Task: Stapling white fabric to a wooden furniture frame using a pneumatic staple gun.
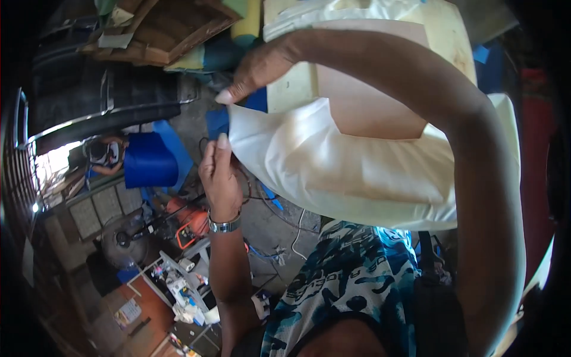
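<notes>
Right arm (488,190) is being stretched over white cover (357,172); edge (234,126) being pinched by left hand (223,181), right hand (264,71), apparently for tensioning; next, even pull probably being needed.

At left, 1 person (106,153) beside a large, curved, bright blue sheet (151,162); below, 1 round, caged fan (124,240) near a red-orange machine (193,218); upper left, a brown wooden frame (160,35).

Sheen against matt

The white cover (357,172) toward three o'clock looks smooth and softly glossy, lightly creased. At one, a brown panel (363,113) is matt. At eleven, a frame (169,30) looks like rough wood; at nine, a blue sheet (151,160) resembles smooth plastic. The watch (225,226) at eight is shiny metal.
</notes>
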`<state>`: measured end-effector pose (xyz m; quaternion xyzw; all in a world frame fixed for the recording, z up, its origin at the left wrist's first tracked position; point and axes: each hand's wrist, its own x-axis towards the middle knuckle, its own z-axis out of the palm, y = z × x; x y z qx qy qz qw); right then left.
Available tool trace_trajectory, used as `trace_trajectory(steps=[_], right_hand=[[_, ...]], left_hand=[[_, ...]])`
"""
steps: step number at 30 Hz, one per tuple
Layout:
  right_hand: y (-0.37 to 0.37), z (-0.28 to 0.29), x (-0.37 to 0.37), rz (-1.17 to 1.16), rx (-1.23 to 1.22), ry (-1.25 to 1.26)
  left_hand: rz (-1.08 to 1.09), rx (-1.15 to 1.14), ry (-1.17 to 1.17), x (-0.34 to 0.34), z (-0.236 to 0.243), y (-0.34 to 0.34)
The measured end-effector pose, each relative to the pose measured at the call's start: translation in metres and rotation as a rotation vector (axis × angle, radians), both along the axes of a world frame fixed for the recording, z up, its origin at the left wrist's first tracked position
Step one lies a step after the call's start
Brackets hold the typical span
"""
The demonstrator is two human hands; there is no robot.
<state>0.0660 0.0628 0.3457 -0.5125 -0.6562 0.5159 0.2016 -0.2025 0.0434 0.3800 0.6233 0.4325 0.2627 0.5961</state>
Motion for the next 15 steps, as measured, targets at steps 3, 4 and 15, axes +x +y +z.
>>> trace_trajectory(steps=[3, 4, 15], right_hand=[[0.003, -0.012, -0.018, 0.163, -0.194, 0.194], [0.008, -0.018, -0.018, 0.223, -0.211, 0.294], [0.015, -0.076, -0.045, 0.479, -0.325, 0.664]], left_hand=[[0.189, 0.058, -0.175, -0.003, 0.027, 0.004], [0.2, 0.009, -0.22, 0.0, 0.041, 0.003], [0.099, -0.346, 0.129, -0.013, 0.006, -0.005]])
